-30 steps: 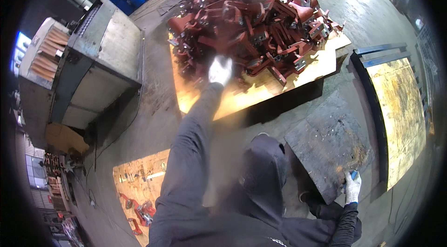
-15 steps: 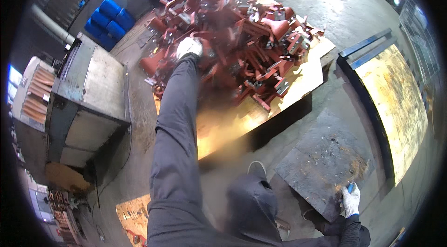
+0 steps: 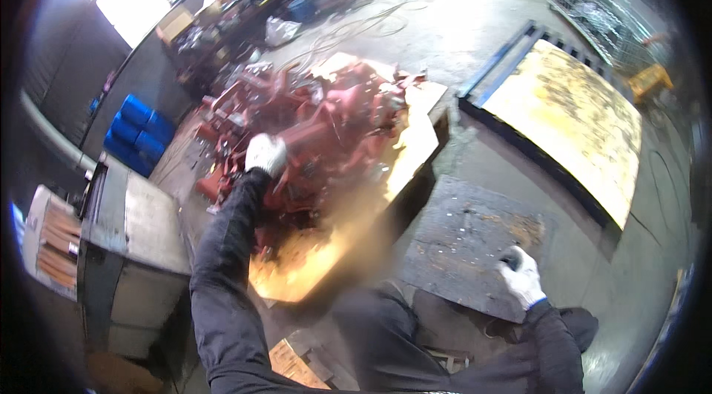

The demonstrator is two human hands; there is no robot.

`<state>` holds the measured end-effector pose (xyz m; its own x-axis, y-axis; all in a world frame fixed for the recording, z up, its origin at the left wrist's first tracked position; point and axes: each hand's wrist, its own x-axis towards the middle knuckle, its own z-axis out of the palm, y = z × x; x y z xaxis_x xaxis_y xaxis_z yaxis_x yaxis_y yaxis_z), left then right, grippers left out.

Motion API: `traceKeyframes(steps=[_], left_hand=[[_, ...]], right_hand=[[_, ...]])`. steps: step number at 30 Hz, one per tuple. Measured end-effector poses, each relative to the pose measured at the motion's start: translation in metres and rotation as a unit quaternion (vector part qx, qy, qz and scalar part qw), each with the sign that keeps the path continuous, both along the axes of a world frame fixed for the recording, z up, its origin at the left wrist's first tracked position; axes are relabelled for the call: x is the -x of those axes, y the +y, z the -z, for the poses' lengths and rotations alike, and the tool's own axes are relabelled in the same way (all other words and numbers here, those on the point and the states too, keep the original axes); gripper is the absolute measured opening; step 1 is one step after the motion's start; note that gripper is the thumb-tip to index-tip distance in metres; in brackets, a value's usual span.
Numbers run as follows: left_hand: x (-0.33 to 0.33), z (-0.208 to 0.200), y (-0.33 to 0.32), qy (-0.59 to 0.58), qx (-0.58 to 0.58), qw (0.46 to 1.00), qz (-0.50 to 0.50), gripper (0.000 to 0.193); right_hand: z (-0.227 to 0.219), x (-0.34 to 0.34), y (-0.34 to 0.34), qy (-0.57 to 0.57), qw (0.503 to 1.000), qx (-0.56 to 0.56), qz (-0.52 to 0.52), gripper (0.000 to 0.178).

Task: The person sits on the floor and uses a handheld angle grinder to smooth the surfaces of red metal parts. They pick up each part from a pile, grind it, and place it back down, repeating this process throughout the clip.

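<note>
A heap of red-painted metal parts with bare steel ends [image 3: 345,116] lies on a wooden board [image 3: 297,279] in front of me. My left hand [image 3: 265,154], in a white glove, reaches to the near left side of the heap. It is closed on a red metal part [image 3: 305,140] that extends to its right; its fingertips are partly hidden and blurred. My right hand [image 3: 521,277], also gloved in white, is curled at the lower right. Something small and dark shows between its thumb and fingers, its kind unclear.
Below the right hand lies a dark, dirty sheet [image 3: 475,238] on the floor. A yellowish panel on a dark frame [image 3: 567,116] stands beyond it. At left are a grey metal cabinet [image 3: 148,223] and blue drums [image 3: 137,134]. A wire cage [image 3: 601,8] stands far right.
My view has swung, so the heap sits lower and farther left in the picture. My left hand stays at the heap. The right hand has turned; the blue thing seen in it earlier no longer shows.
</note>
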<state>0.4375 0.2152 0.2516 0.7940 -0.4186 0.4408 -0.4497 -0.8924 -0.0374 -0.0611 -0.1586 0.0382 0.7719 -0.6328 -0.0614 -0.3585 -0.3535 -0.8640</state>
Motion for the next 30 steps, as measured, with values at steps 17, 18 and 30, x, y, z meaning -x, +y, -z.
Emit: traceKeyframes(steps=[17, 18, 30], left_hand=[[0.428, 0.171, -0.183, 0.831, 0.301, 0.464, 0.054, 0.021], [0.424, 0.197, -0.176, 0.818, 0.275, 0.489, 0.125, 0.022], [0.433, 0.234, -0.175, 0.777, 0.264, 0.516, 0.247, 0.034]], right_hand=[[-0.110, 0.040, 0.049, 0.186, 0.915, 0.130, -0.334, 0.044], [-0.107, 0.041, 0.051, 0.184, 0.910, 0.138, -0.344, 0.036], [-0.044, 0.029, 0.059, 0.140, 0.883, 0.321, -0.312, 0.017]])
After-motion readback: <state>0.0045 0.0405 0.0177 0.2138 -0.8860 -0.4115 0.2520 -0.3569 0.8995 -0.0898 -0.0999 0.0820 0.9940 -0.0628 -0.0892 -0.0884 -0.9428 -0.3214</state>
